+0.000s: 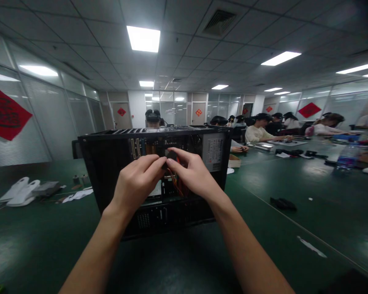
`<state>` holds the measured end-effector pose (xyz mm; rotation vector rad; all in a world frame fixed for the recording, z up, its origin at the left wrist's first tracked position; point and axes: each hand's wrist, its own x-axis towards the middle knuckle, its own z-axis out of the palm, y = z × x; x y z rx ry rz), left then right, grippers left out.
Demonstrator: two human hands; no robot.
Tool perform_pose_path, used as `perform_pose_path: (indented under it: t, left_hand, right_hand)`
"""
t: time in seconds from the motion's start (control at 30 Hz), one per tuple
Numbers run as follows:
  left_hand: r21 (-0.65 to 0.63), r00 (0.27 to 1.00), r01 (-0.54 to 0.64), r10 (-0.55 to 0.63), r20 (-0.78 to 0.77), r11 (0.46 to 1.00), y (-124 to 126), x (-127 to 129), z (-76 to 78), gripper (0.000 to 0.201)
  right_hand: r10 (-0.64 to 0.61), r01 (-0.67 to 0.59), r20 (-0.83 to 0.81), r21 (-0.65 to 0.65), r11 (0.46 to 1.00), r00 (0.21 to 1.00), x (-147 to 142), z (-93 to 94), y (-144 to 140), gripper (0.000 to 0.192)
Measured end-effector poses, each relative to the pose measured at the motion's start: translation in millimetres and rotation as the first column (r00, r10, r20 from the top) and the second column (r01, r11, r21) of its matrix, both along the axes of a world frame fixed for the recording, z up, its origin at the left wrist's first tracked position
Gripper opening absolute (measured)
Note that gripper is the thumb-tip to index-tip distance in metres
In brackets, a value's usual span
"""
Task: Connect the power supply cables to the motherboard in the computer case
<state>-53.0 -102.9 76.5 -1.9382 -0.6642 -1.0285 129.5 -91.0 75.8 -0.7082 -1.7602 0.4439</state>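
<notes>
right now both hands are meeting at the open side of a black pc case (110,163) standing on the dark green table (263,245), dead center of view. left hand (135,183) and right hand (196,173) are both pinching a small dark part (171,155) between fingertips, fingers narrow & curled, just in front of the case's innards. orange/red wires (179,185) are hanging below the right hand, at abt 6 o'clock from the part. psu w/ label (214,152) is sitting at 3 o'clock of the part. black object (283,203) is lying on the table at 4 o'clock, well apart. white bags (18,191) are lying at 9 o'clock. people are sitting at 2 o'clock, far off.
</notes>
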Motion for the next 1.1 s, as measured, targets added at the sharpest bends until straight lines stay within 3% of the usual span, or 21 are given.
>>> perform_pose_path:
  t: [0.1, 0.17, 0.27, 0.33, 0.4, 0.5, 0.63, 0.73, 0.93, 1.1]
  left_hand:
    - [0.057, 0.999, 0.033, -0.033, 0.004, 0.998, 9.2, -3.0, -5.6, 0.023]
    - [0.046, 0.999, 0.03, -0.03, 0.018, 0.998, 16.5, -4.2, -10.1, 0.022]
    - [-0.031, 0.999, 0.015, -0.014, 0.042, 0.999, 28.2, -4.4, -18.3, 0.02]
    - [-0.138, 0.999, -0.003, 0.009, 0.043, 0.99, 36.7, -4.1, -25.5, 0.02]
    - [-0.286, 0.998, -0.036, 0.051, 0.045, 0.957, 46.1, -3.9, -34.4, 0.021]
    - [-0.495, 0.988, -0.104, 0.147, 0.049, 0.863, 61.4, -4.2, -49.3, 0.026]
    - [-0.658, 0.971, -0.192, 0.238, -0.019, 0.729, 78.7, -5.0, -66.2, 0.027]
    - [-0.709, 0.969, -0.209, 0.243, -0.055, 0.674, 87.1, -5.7, -73.8, 0.029]
    - [-0.761, 0.982, -0.184, 0.154, -0.111, 0.623, 97.6, 0.8, -74.8, 0.028]
    - [-0.743, 0.95, -0.312, 0.201, -0.238, 0.593, 104.3, 9.3, -73.8, 0.03]
  right_hand:
    - [-0.12, 0.093, 0.117, 0.213, 0.973, 0.986, 7.5, -3.0, 5.4, 0.037]
    - [-0.266, 0.162, 0.216, 0.402, 0.901, 0.94, 11.1, -8.2, 12.2, 0.042]
    - [-0.432, 0.16, 0.366, 0.583, 0.797, 0.824, 11.3, -20.7, 25.6, 0.044]
    - [-0.487, 0.145, 0.434, 0.616, 0.775, 0.758, 8.5, -31.7, 35.5, 0.041]
    - [-0.523, 0.174, 0.475, 0.6, 0.781, 0.708, 5.2, -43.9, 45.7, 0.038]
    - [-0.54, 0.264, 0.569, 0.497, 0.827, 0.62, 4.7, -61.2, 60.7, 0.034]
    - [-0.501, 0.398, 0.664, 0.316, 0.861, 0.555, 14.9, -75.6, 75.8, 0.028]
    - [-0.469, 0.432, 0.652, 0.233, 0.871, 0.596, 23.2, -80.9, 81.5, 0.023]
    - [-0.381, 0.386, 0.658, 0.147, 0.911, 0.65, 25.0, -86.7, 86.3, 0.017]
    - [-0.367, 0.384, 0.662, 0.127, 0.914, 0.654, 24.1, -87.7, 87.2, 0.017]
